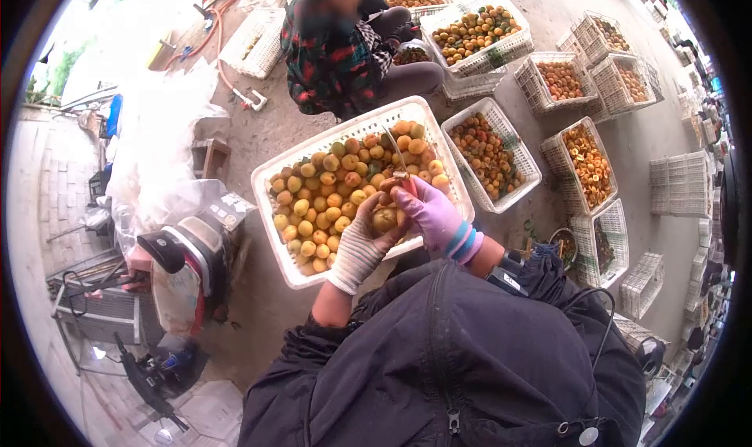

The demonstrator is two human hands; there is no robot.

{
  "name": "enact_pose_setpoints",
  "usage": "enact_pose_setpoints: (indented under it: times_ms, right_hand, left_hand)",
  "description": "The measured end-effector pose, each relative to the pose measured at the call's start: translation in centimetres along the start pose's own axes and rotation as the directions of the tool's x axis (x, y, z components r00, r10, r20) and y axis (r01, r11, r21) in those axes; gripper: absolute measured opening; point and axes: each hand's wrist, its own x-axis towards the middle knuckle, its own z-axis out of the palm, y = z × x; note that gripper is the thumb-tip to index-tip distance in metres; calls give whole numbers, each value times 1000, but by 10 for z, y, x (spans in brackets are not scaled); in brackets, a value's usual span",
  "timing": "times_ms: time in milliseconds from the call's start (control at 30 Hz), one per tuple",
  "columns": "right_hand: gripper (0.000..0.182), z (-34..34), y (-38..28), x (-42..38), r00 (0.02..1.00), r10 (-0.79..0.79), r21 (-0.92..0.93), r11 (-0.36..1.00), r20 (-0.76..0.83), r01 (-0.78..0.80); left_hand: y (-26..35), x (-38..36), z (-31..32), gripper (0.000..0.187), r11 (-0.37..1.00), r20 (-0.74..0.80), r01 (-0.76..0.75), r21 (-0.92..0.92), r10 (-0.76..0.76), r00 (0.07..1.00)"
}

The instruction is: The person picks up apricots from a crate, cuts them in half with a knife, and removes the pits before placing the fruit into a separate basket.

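My left hand (362,245), in a white knit glove, is closed around a brownish-yellow apricot (384,220). My right hand (432,214), in a purple glove with a striped cuff, touches the same fruit from the right. Its fingers grip what looks like a small red-handled knife (406,185), partly hidden by the glove. Both hands meet over the near right edge of a white plastic crate (296,278) in front of me. Many yellow-orange apricots (327,200) fill the crate under my hands.
A person (333,55) sits just beyond the crate. More fruit crates stand right, including one of split fruit (587,165) and one with darker fruit (486,153). A parked scooter (184,251) and plastic sheeting (160,149) are at left. An orange hose (219,52) lies behind.
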Motion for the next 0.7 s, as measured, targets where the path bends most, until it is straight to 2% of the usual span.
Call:
enact_pose_setpoints:
  times_ms: [33,67,100,167,200,267,300,367,400,467,500,567,700]
  right_hand:
    - [33,4,-3,-1,998,-47,2,999,37,47]
    - [37,9,-4,-1,996,-80,51,996,31,78]
    - [38,10,-5,2,991,-133,-46,990,-26,132]
    - [35,10,-6,1,974,-216,-210,958,-68,197]
    - [35,7,-3,0,975,-213,-214,957,-68,194]
    - [27,6,4,-4,939,-336,-435,836,76,335]
    - [18,4,4,-11,962,-244,-412,870,121,272]
    - [21,-3,17,-11,967,-188,-589,767,172,254]
    - [21,-5,20,-13,967,-188,-589,767,172,254]
    - [27,0,17,-20,960,-212,-843,469,182,263]
    - [27,2,15,-22,960,-214,-844,467,179,262]
    - [32,6,13,-25,951,-228,-883,376,207,283]
    - [31,8,15,-26,965,-172,-888,385,198,251]
  left_hand:
    - [0,-1,0,58,997,8,18,-70,-18,1000]
    - [-6,2,-5,58,985,31,-56,-165,62,998]
    - [-7,3,-10,58,984,35,-53,-169,60,998]
    - [-6,5,-21,58,951,-59,-8,-308,-11,998]
    - [-5,5,-25,58,934,-58,-11,-356,-10,998]
    - [-4,5,-33,60,939,-55,3,-343,-23,998]
    - [-5,4,-37,61,946,-48,19,-325,-36,998]
    - [-5,2,-42,66,925,-28,75,-371,-92,995]
    - [-3,0,-42,63,924,-29,61,-378,-78,997]
    - [-4,0,-41,60,921,-25,48,-386,-62,998]
    - [-8,1,-41,58,928,-52,10,-372,-31,998]
    - [-10,1,-39,55,933,-78,-30,-358,2,997]
    - [-8,1,-40,52,933,-77,-59,-355,34,996]
